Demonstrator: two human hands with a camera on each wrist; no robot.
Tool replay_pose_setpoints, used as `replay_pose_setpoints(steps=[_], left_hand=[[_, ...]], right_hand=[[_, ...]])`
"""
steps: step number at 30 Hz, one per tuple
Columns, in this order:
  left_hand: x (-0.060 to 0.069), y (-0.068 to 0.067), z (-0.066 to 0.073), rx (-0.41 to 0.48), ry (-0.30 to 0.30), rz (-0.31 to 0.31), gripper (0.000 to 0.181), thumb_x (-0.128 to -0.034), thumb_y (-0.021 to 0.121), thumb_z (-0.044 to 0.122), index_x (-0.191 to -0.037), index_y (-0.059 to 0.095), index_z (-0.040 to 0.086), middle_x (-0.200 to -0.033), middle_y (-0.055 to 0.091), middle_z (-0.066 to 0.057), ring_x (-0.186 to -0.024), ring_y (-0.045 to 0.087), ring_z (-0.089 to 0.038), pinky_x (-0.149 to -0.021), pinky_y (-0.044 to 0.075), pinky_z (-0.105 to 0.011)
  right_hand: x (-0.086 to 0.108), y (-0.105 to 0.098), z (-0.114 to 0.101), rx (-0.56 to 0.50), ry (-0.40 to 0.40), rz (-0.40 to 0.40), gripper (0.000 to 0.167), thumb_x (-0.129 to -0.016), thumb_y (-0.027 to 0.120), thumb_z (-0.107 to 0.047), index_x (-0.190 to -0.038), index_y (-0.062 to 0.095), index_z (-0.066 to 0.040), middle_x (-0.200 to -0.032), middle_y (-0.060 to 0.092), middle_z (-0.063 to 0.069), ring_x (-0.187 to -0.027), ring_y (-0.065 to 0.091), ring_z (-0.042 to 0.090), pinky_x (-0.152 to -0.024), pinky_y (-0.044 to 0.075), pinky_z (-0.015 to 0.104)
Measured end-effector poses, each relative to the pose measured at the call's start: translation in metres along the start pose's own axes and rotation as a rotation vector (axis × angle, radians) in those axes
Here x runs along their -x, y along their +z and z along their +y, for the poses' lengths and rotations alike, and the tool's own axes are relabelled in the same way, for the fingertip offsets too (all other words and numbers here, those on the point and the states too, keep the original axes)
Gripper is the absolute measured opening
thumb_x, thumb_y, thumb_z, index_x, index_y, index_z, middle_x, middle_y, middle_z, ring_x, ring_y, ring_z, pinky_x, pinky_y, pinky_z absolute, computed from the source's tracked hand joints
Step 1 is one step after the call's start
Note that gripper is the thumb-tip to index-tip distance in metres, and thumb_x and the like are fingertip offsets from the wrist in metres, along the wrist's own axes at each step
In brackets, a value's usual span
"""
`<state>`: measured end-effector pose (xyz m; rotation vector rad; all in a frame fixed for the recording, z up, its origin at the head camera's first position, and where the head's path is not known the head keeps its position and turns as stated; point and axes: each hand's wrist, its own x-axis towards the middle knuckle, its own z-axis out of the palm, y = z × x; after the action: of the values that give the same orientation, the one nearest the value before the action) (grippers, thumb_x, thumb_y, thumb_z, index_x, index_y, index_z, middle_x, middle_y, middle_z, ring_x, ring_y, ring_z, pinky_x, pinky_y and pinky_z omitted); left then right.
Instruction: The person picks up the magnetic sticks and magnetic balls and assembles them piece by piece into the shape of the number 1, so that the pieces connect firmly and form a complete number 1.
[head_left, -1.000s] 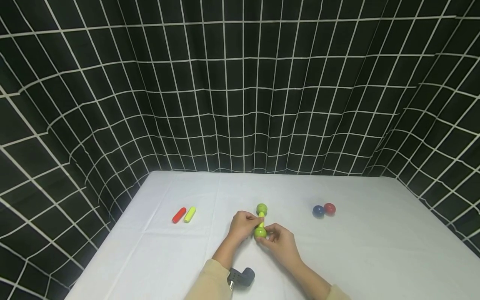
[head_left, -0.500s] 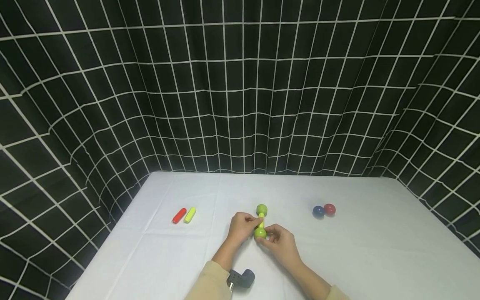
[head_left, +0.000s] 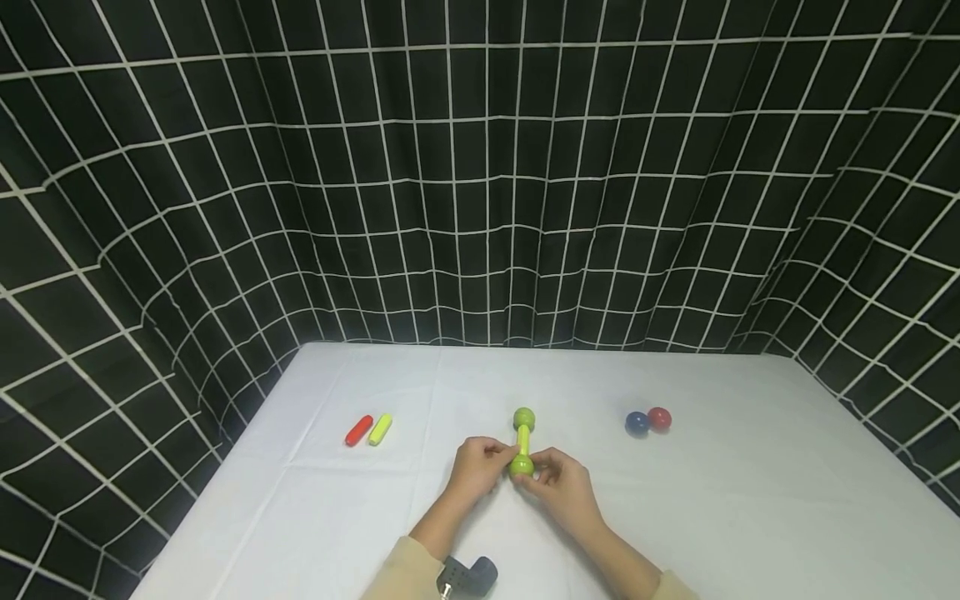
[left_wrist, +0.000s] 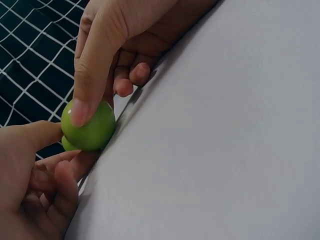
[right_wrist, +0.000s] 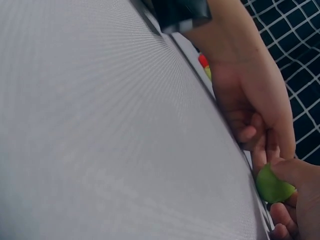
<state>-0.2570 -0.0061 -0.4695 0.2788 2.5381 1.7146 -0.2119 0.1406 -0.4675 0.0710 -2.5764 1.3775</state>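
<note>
A toy dumbbell (head_left: 522, 440), made of a yellow-green stick with a green ball at each end, lies lengthwise on the table. My right hand (head_left: 564, 493) grips its near ball (left_wrist: 92, 131), and the thumb presses on top in the left wrist view. My left hand (head_left: 477, 468) pinches where the stick meets that same ball; its exact contact is partly hidden behind the ball. Beyond both hands the far ball (head_left: 524, 418) shows free of any fingers. In the right wrist view the near ball (right_wrist: 274, 186) sits between the two hands' fingers.
At the left lie a red stick (head_left: 359, 430) and a yellow-green stick (head_left: 380, 429), side by side. To the right, a blue ball (head_left: 637, 423) touches or nearly touches a red ball (head_left: 660, 418). A black curtain with white grid lines (head_left: 487, 192) encloses the white table (head_left: 300, 517).
My left hand has slid along the stick toward the near ball, uncovering more of the stick. Its forearm has drawn back slightly left. My right hand stays in place.
</note>
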Motion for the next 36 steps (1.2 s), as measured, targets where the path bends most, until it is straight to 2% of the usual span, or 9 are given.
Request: replay_pose_setpoints(steps=[7,14,18,29,36], left_hand=[[0.010,-0.007,-0.003,0.002,0.006,-0.024,0.029,-0.0874,0.062,0.029,-0.091,0.069,0.001,-0.061,0.063,0.000,-0.039,0.043,-0.004,-0.039,0.037,-0.014],[0.020,-0.016,-0.005,0.012,0.023,-0.067,0.025,-0.0880,0.060,0.025,-0.091,0.069,0.002,-0.073,0.071,-0.003,-0.040,0.044,-0.005,-0.039,0.036,-0.014],[0.026,-0.022,-0.009,0.015,0.035,-0.080,0.025,-0.0885,0.060,0.025,-0.093,0.068,0.002,-0.074,0.071,-0.002,-0.041,0.046,-0.004,-0.040,0.038,-0.014],[0.040,-0.036,-0.018,0.060,0.033,-0.054,0.022,-0.0885,0.061,0.023,-0.094,0.067,0.002,-0.076,0.070,-0.004,-0.039,0.046,-0.002,-0.039,0.041,-0.015],[0.047,-0.040,-0.021,0.042,0.049,0.009,0.022,-0.0869,0.064,0.021,-0.097,0.067,0.002,-0.081,0.069,-0.006,-0.040,0.046,-0.002,-0.040,0.043,-0.018]], right_hand=[[0.001,-0.001,0.000,-0.014,0.002,-0.009,0.036,-0.072,0.078,-0.023,-0.098,0.064,-0.003,-0.088,0.067,0.006,-0.052,0.048,0.002,-0.046,0.041,0.016],[0.000,-0.001,0.000,-0.031,-0.003,-0.012,0.034,-0.072,0.078,-0.022,-0.097,0.064,-0.003,-0.089,0.068,0.006,-0.052,0.048,0.003,-0.046,0.041,0.016],[0.001,-0.001,0.000,-0.037,-0.015,-0.009,0.034,-0.072,0.078,-0.020,-0.097,0.064,-0.001,-0.089,0.067,0.008,-0.052,0.048,0.002,-0.046,0.041,0.016],[0.001,-0.002,0.001,-0.024,-0.008,-0.008,0.034,-0.072,0.078,-0.020,-0.097,0.063,-0.002,-0.091,0.068,0.008,-0.052,0.048,0.002,-0.046,0.042,0.017],[0.001,-0.002,0.001,-0.037,0.003,-0.017,0.035,-0.072,0.078,-0.019,-0.097,0.063,-0.001,-0.089,0.068,0.007,-0.053,0.049,0.002,-0.048,0.043,0.017]])
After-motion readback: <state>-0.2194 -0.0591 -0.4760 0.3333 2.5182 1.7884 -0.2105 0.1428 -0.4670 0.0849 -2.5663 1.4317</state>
